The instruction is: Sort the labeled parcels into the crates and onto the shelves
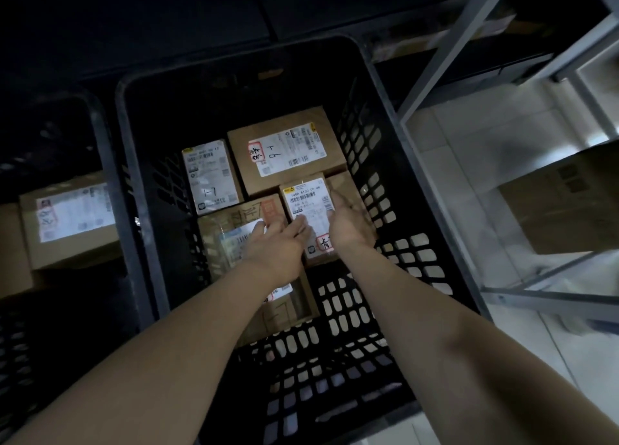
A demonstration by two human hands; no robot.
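Two bare forearms [174, 354] reach down from the near edge into a black crate [385, 163]. Between the hands lies the small parcel [306, 206], label upward and tilted slightly. Whether it rests on the crate floor or on another box cannot be told. The left hand [276, 247] lays fairly straight fingers on the parcel's near-left corner, pressing rather than clasping. The right hand [348, 225] cups its right edge, thumb on the label and fingers down the side, a narrow hold on that parcel. Judged step: seating this parcel among the others. To do it well, keep the label up and readable, press evenly from both sides so the parcel stays level, square it into the gap, and draw the right fingers clear of the lattice wall. Directly under the left wrist lies a taped box [234, 230]. Just beyond the fingertips sits a larger box marked 1-6 [284, 149], and left of that a box marked 1-7 [209, 176]. Well left of the left hand a second crate [100, 136] holds a labelled box [70, 220]. Right of the right hand, past the crate wall, stands a metal shelf rack [438, 72] carrying a large carton [562, 203].
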